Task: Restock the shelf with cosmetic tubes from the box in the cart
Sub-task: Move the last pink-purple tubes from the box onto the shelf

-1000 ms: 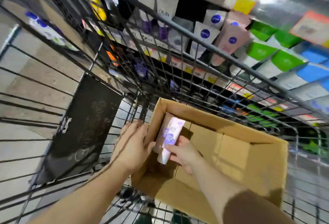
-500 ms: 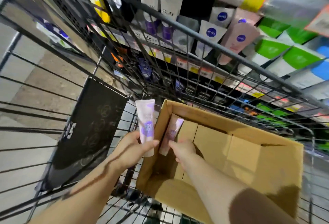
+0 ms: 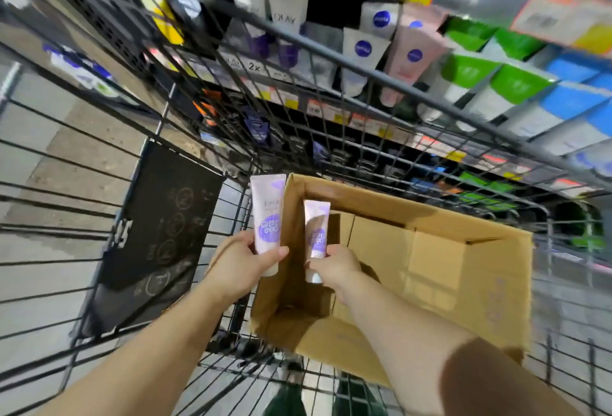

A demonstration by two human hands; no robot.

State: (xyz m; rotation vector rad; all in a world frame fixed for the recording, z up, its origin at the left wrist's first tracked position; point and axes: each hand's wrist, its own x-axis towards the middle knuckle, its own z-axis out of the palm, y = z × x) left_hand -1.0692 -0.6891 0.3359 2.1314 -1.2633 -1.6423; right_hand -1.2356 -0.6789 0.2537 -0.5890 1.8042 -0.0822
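At the far left the wire wall of the cart [image 3: 66, 217] stands over a grey floor, with a black printed sheet [image 3: 155, 243] leaning inside against it. Next comes the left hand [image 3: 241, 270], fingers and thumb wrapped round the lower part of a pale lilac tube [image 3: 267, 217] held upright, cap down, just outside the left wall of the cardboard box [image 3: 463, 276]. Just beside it the right hand [image 3: 334, 266] pinches a second lilac tube [image 3: 316, 233], also upright and cap down, above the box's open inside near that same wall. The two hands are close but apart, each clamped on its own tube. Beyond the cart's far rim the shelf [image 3: 331, 111] carries rows of white, pink, green and blue tubes, blurred towards the right
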